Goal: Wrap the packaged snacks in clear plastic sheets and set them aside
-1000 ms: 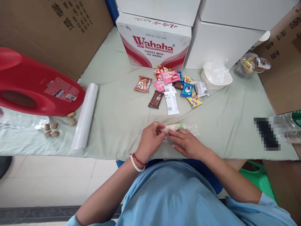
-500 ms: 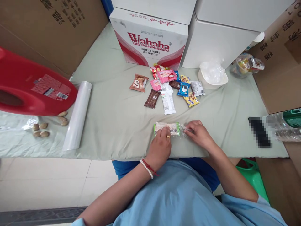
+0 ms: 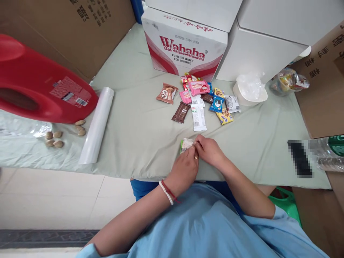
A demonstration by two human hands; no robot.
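Observation:
On the cloth near the table's front edge lies a small snack packet (image 3: 186, 144) with a green end and a pale, see-through wrap around it. The fingers of my left hand (image 3: 185, 166) are closed over its near side, holding it down. My right hand (image 3: 211, 150) pinches at the right part of the packet, its fingertips touching those of my left hand. What it pinches looks like clear plastic film, mostly hidden by the fingers. Beyond my hands lies a loose pile of wrapped snacks, with a white packet (image 3: 199, 118) and a brown packet (image 3: 181, 112) closest.
A Wahaha carton (image 3: 185, 46) and white boxes stand behind the snacks. A white bowl (image 3: 249, 96) holds clear plastic. On the left are a film roll (image 3: 97, 125), a red jug (image 3: 51, 86) and several brown nuts (image 3: 58, 144). Bottles (image 3: 330, 163) lie at right.
My right hand has moved left from beside the packet, bringing the clear film over its right end. My left hand stays on the packet. The view has shifted slightly.

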